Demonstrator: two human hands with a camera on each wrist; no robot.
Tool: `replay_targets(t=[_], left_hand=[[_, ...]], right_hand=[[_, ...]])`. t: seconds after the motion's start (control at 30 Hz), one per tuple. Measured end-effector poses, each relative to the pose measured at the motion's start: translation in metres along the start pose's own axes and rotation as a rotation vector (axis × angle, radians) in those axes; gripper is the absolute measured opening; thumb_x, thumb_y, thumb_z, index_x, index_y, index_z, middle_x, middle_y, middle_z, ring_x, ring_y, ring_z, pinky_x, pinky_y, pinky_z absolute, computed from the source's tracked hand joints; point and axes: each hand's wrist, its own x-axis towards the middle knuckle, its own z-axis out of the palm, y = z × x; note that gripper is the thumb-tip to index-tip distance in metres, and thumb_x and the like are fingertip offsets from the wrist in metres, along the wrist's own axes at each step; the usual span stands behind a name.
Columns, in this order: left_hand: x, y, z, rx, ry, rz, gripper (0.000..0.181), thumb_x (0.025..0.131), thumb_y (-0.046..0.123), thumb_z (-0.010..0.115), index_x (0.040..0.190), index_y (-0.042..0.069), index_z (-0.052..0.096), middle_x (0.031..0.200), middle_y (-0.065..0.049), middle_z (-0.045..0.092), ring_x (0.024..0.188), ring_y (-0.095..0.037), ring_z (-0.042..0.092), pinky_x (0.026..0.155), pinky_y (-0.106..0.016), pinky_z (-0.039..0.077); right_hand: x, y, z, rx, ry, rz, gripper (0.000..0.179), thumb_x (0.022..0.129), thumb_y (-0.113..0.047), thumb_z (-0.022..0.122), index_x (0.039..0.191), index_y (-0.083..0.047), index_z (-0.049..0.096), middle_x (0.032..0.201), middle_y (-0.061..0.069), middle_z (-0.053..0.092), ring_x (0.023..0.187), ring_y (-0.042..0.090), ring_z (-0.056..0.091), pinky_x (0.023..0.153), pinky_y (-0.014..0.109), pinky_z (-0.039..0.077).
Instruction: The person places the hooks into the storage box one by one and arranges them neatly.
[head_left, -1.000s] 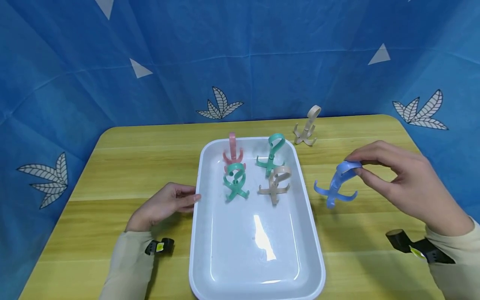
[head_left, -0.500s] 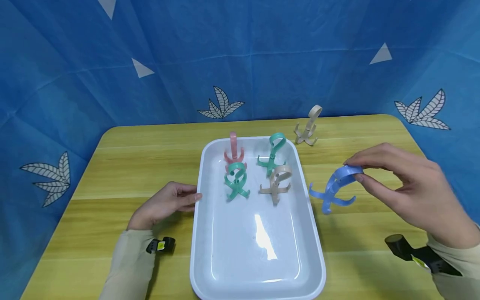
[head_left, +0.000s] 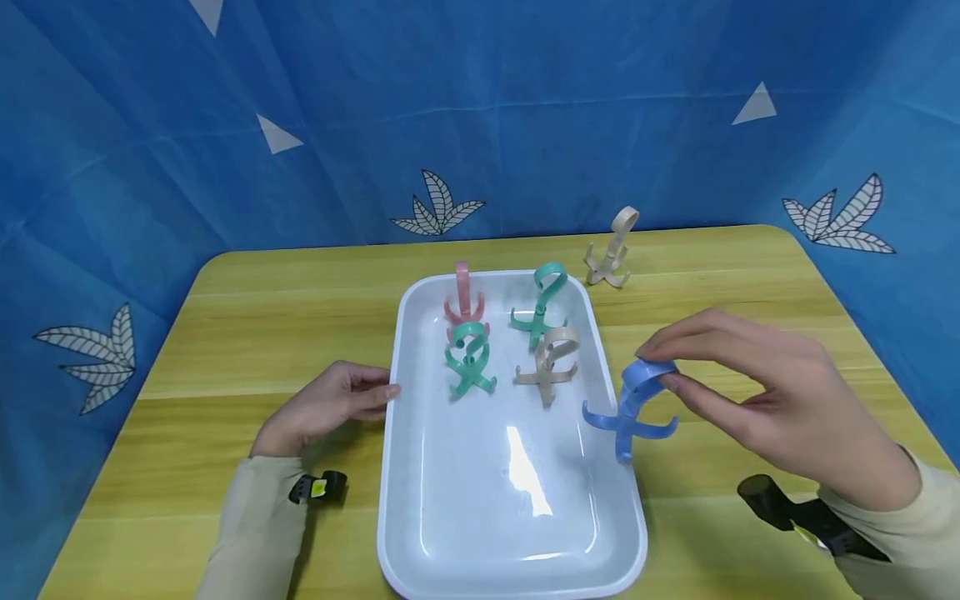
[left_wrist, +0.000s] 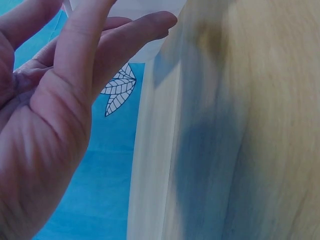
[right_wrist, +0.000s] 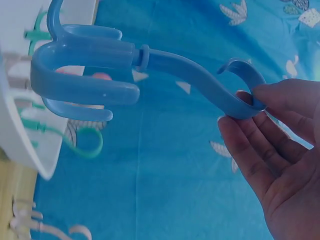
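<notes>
My right hand (head_left: 757, 400) pinches a blue four-prong hanging hook (head_left: 630, 421) by its curved top, between thumb and fingers. The hook hangs with its prongs downward over the right rim of the white tray (head_left: 495, 533). In the right wrist view the same blue hook (right_wrist: 185, 75) shows its swivel collar and prongs. At the tray's left rim, my left hand (head_left: 330, 408) holds on with the thumb on the edge; its other fingers are partly hidden. Inside the tray's far half stand a pink hook (head_left: 464, 308), two green hooks (head_left: 470, 367) and a beige hook (head_left: 546, 375).
Another beige hook (head_left: 611, 254) stands on the wooden table (head_left: 277, 292), beyond the tray's far right corner. A blue patterned cloth (head_left: 495, 125) hangs behind the table's back edge. Black cameras are strapped to both wrists.
My right hand has brought the blue hook left and nearer to me, from beside the tray to over its right rim. The left hand stays at the left rim.
</notes>
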Motion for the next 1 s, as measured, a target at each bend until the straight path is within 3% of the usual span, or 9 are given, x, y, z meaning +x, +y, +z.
replay_targets(t=[0.13,0.53,0.67,0.77,1.0], left_hand=[[0.000,0.000,0.000,-0.005,-0.006,0.000,0.047,0.098,0.022,0.065,0.131,-0.010,0.057,0.123,-0.023,0.062,0.105,-0.030,0.066,0.085,-0.041,0.056],[0.000,0.002,-0.001,0.017,-0.009,-0.003,0.046,0.097,0.022,0.066,0.130,-0.009,0.058,0.121,-0.021,0.064,0.104,-0.029,0.066,0.086,-0.042,0.056],[-0.001,0.003,-0.001,0.030,-0.009,-0.007,0.046,0.097,0.023,0.066,0.130,-0.009,0.059,0.121,-0.021,0.064,0.102,-0.028,0.067,0.085,-0.042,0.056],[-0.001,0.003,-0.002,0.030,-0.006,-0.008,0.046,0.097,0.022,0.066,0.130,-0.009,0.059,0.121,-0.021,0.064,0.102,-0.028,0.067,0.085,-0.042,0.056],[-0.001,0.003,-0.002,0.023,-0.009,-0.012,0.046,0.097,0.023,0.066,0.130,-0.009,0.058,0.121,-0.021,0.064,0.103,-0.029,0.067,0.085,-0.042,0.056]], right_hand=[[0.005,-0.003,0.012,0.057,-0.033,-0.039,0.032,0.102,-0.035,0.052,0.110,-0.011,0.072,0.107,-0.002,0.067,0.096,0.009,0.064,0.086,0.013,0.049],[0.021,-0.007,0.043,0.203,-0.206,-0.020,0.028,0.102,-0.038,0.052,0.111,-0.017,0.069,0.113,-0.009,0.063,0.100,0.007,0.060,0.075,0.016,0.052],[0.028,-0.006,0.053,0.243,-0.221,-0.060,0.015,0.097,-0.018,0.066,0.111,-0.017,0.069,0.112,-0.008,0.063,0.101,0.010,0.060,0.079,0.020,0.053],[0.034,-0.006,0.061,0.258,-0.238,-0.075,0.028,0.088,-0.002,0.073,0.111,-0.016,0.069,0.111,-0.007,0.064,0.099,0.010,0.061,0.082,0.024,0.055],[0.043,-0.006,0.078,0.278,-0.259,-0.121,0.030,0.084,0.003,0.074,0.109,-0.012,0.069,0.107,-0.006,0.064,0.098,0.009,0.060,0.084,0.026,0.054]])
